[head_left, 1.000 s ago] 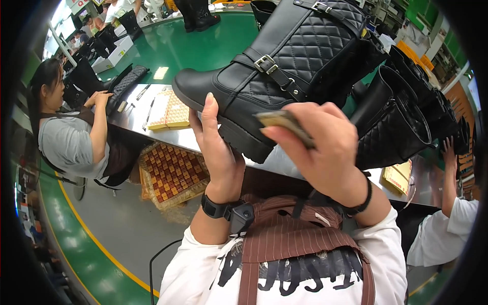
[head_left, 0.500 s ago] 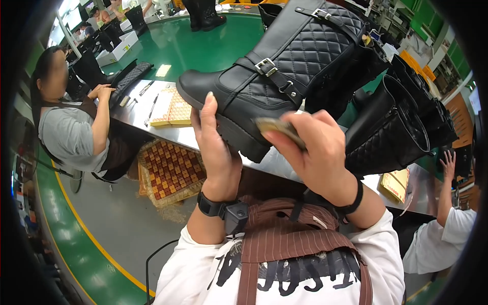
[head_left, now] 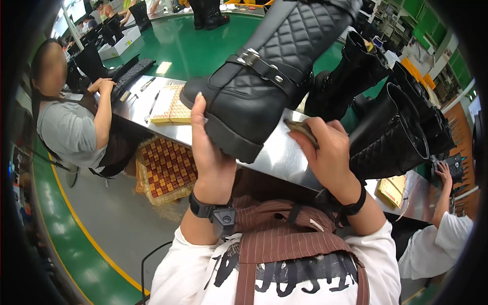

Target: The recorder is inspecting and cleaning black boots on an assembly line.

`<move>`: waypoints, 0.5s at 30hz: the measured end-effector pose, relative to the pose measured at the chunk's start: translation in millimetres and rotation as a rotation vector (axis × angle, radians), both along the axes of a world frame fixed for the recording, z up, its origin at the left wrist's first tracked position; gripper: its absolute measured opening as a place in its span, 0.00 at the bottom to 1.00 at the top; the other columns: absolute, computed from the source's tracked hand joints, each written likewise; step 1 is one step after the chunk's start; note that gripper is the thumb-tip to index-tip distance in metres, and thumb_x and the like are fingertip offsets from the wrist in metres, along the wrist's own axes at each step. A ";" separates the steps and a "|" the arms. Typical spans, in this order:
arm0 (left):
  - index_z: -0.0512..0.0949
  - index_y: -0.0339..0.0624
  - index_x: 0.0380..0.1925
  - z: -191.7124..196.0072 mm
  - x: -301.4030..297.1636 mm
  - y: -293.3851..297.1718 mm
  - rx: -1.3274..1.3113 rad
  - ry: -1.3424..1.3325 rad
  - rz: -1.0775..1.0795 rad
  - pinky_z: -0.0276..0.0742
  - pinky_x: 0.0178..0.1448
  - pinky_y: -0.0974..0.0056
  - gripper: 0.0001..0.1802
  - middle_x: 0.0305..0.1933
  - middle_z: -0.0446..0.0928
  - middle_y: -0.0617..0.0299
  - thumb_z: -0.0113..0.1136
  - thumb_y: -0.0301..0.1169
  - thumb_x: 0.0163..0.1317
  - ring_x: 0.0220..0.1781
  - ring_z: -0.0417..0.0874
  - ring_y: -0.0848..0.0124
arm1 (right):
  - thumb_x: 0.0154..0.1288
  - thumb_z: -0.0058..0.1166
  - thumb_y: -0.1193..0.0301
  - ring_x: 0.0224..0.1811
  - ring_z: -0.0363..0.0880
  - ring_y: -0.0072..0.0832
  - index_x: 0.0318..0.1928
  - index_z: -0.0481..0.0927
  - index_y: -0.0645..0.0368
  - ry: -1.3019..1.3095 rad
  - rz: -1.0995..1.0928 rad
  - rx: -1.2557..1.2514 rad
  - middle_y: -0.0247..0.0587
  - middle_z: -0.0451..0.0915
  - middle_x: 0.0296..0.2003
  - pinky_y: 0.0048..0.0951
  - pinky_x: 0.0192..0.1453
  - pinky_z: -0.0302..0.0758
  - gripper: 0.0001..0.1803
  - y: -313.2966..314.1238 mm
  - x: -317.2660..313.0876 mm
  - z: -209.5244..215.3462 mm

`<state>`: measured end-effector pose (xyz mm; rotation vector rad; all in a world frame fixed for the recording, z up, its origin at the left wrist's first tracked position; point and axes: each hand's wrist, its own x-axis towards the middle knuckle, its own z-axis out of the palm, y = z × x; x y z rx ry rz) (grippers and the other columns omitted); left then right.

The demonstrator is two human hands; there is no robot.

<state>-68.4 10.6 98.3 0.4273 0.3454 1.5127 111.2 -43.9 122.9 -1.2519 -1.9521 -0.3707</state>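
A tall black boot (head_left: 254,96) with a quilted shaft, buckled ankle strap and thick ridged sole is held up before me, its toe to the left. My left hand (head_left: 214,165) grips it from beneath at the sole, the thumb lying up along the side near the toe. My right hand (head_left: 329,152) is closed round a flat tan pad (head_left: 303,131), perhaps a cloth or sponge; its exact kind does not show. The pad is just right of the boot's heel, with a gap between them.
Several black boots (head_left: 389,134) stand on the right. A stack of yellow printed sheets (head_left: 173,107) lies on the metal table edge (head_left: 277,160), before a green surface (head_left: 175,43). A seated person (head_left: 73,124) is at the left; another person's hand (head_left: 445,174) touches a black item at the right.
The boot has turned, so its heel and back face me more. My right hand and its pad have moved away from the heel to the right.
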 end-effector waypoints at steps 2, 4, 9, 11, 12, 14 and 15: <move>0.72 0.38 0.56 2.9 -3.0 -0.9 -0.024 -0.038 -0.023 0.78 0.58 0.57 0.24 0.57 0.77 0.54 0.49 0.45 0.70 0.55 0.81 0.61 | 0.58 0.65 0.66 0.22 0.76 0.33 0.35 0.77 0.57 0.062 -0.035 -0.024 0.36 0.79 0.23 0.28 0.32 0.68 0.11 -8.0 7.3 6.8; 0.72 0.39 0.56 4.9 -0.7 -1.7 0.021 -0.077 -0.065 0.78 0.59 0.56 0.24 0.57 0.77 0.53 0.48 0.44 0.70 0.55 0.81 0.60 | 0.57 0.66 0.67 0.23 0.74 0.35 0.37 0.78 0.57 0.373 -0.049 -0.003 0.36 0.79 0.25 0.28 0.34 0.69 0.12 -15.9 7.8 17.5; 0.70 0.37 0.58 4.3 8.6 -5.9 0.033 -0.025 -0.082 0.75 0.63 0.59 0.25 0.56 0.77 0.54 0.47 0.45 0.71 0.55 0.80 0.63 | 0.55 0.69 0.63 0.21 0.74 0.33 0.38 0.76 0.57 0.232 0.185 0.004 0.34 0.77 0.23 0.30 0.32 0.66 0.17 -9.4 -10.2 17.9; 0.70 0.37 0.58 2.0 5.9 -5.5 0.054 -0.051 -0.109 0.75 0.62 0.59 0.25 0.56 0.77 0.55 0.47 0.45 0.71 0.55 0.80 0.64 | 0.56 0.67 0.65 0.18 0.72 0.35 0.34 0.76 0.57 0.286 0.192 -0.059 0.36 0.75 0.18 0.31 0.34 0.66 0.13 -9.7 -11.1 5.4; 0.70 0.37 0.57 0.3 3.8 -5.3 0.059 -0.080 -0.124 0.75 0.62 0.59 0.25 0.55 0.77 0.55 0.47 0.45 0.71 0.55 0.80 0.64 | 0.56 0.67 0.65 0.17 0.72 0.36 0.32 0.77 0.57 0.161 0.128 -0.117 0.37 0.74 0.16 0.31 0.34 0.67 0.12 -14.2 -4.2 2.0; 0.71 0.38 0.57 -2.9 1.1 -3.4 0.000 -0.069 -0.078 0.75 0.62 0.58 0.25 0.55 0.78 0.55 0.48 0.46 0.70 0.55 0.80 0.63 | 0.56 0.66 0.65 0.16 0.70 0.39 0.29 0.79 0.57 -0.074 0.020 -0.427 0.38 0.73 0.13 0.35 0.32 0.67 0.11 -22.6 4.8 -5.7; 0.72 0.39 0.56 -4.5 1.2 -2.3 -0.084 -0.048 -0.033 0.75 0.62 0.57 0.25 0.55 0.78 0.54 0.48 0.47 0.70 0.54 0.81 0.61 | 0.56 0.66 0.66 0.17 0.71 0.38 0.29 0.79 0.57 0.020 0.026 -0.335 0.38 0.73 0.14 0.34 0.33 0.67 0.10 -27.1 9.8 -5.4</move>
